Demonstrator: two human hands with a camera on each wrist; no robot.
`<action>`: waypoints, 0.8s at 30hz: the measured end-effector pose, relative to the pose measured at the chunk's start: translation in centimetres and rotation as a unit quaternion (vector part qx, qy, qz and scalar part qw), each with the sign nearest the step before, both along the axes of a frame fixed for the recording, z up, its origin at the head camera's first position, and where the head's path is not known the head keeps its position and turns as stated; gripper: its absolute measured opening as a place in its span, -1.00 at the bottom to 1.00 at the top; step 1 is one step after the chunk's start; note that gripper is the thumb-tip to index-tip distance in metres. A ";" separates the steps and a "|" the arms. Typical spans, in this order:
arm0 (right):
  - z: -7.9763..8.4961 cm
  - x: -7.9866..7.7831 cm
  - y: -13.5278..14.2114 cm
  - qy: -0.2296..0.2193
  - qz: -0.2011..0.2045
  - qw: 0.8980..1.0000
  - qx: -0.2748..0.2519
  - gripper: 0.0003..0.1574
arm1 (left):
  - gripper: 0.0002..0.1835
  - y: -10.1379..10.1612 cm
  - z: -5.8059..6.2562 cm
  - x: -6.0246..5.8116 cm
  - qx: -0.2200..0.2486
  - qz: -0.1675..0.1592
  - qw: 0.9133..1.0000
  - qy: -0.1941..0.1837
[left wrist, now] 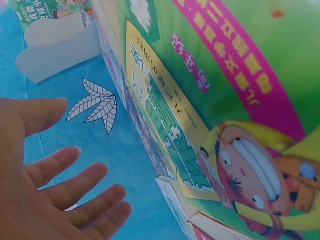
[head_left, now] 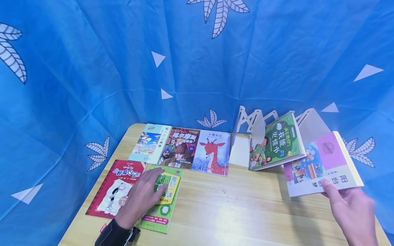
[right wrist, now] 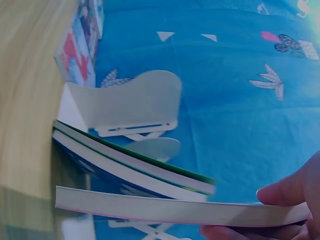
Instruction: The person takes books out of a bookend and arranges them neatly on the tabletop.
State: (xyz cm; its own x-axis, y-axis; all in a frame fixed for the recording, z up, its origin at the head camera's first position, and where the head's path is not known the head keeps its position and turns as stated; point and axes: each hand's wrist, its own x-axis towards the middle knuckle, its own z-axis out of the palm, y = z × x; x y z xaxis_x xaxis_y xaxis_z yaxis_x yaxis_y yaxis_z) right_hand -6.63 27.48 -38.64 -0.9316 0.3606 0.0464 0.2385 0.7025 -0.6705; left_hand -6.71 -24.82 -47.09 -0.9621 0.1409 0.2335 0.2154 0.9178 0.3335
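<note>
My right hand (head_left: 354, 208) grips a purple-and-white paperback (head_left: 335, 153) by its near edge, thumb on the cover and fingers underneath. In the right wrist view this book (right wrist: 160, 209) lies edge-on beside the leaning books (right wrist: 135, 160). A green-covered book (head_left: 277, 141) tilts in the white expanding bookend rack (head_left: 257, 124), just left of the held one. My left hand (head_left: 143, 194) hovers over a green-and-yellow book (head_left: 160, 208), fingers spread and relaxed in the left wrist view, with nothing in them.
Across the back of the wooden table (head_left: 231, 208) lie a pale blue book (head_left: 149, 143), a detective book (head_left: 180, 147) and a red-deer book (head_left: 212, 152). A red diary book (head_left: 115, 188) lies at the left. A blue patterned curtain (head_left: 197, 68) hangs behind.
</note>
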 end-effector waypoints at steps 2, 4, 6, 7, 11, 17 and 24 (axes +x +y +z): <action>0.5 0.2 0.3 0.005 -0.004 1.000 0.014 -0.39 | -0.33 0.0 0.0 0.0 0.000 -0.001 1.000 0.000; 1.0 0.4 0.5 0.010 -0.006 1.000 0.024 -0.40 | -0.33 0.1 0.1 0.0 -0.001 0.000 1.000 -0.001; 1.3 0.6 0.8 0.019 -0.001 0.999 0.033 -0.41 | -0.33 0.1 0.1 0.0 -0.002 0.001 1.000 -0.003; 1.6 0.7 0.9 0.019 0.002 0.999 0.039 -0.42 | -0.33 0.1 0.2 0.0 -0.002 0.002 1.000 -0.003; 2.0 1.0 1.2 0.016 0.012 0.999 0.033 -0.39 | -0.32 0.1 0.2 0.0 -0.002 0.000 1.000 0.002; 1.7 1.5 1.4 0.067 0.017 0.998 -0.008 -0.38 | -0.33 0.2 0.2 0.1 0.001 -0.002 1.000 0.007; 1.9 2.2 1.1 0.131 -0.094 0.980 -0.115 -0.42 | -0.32 0.2 0.3 0.2 0.002 0.006 1.000 -0.005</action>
State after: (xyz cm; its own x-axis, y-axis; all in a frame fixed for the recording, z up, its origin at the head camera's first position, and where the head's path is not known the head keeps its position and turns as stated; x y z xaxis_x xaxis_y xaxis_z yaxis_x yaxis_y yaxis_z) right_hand -4.43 28.61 -36.75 -0.8151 0.5531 0.1725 0.1480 0.4866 -0.8610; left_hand -6.51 -24.62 -46.80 -0.9659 0.1290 0.2244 0.2014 0.9191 0.3385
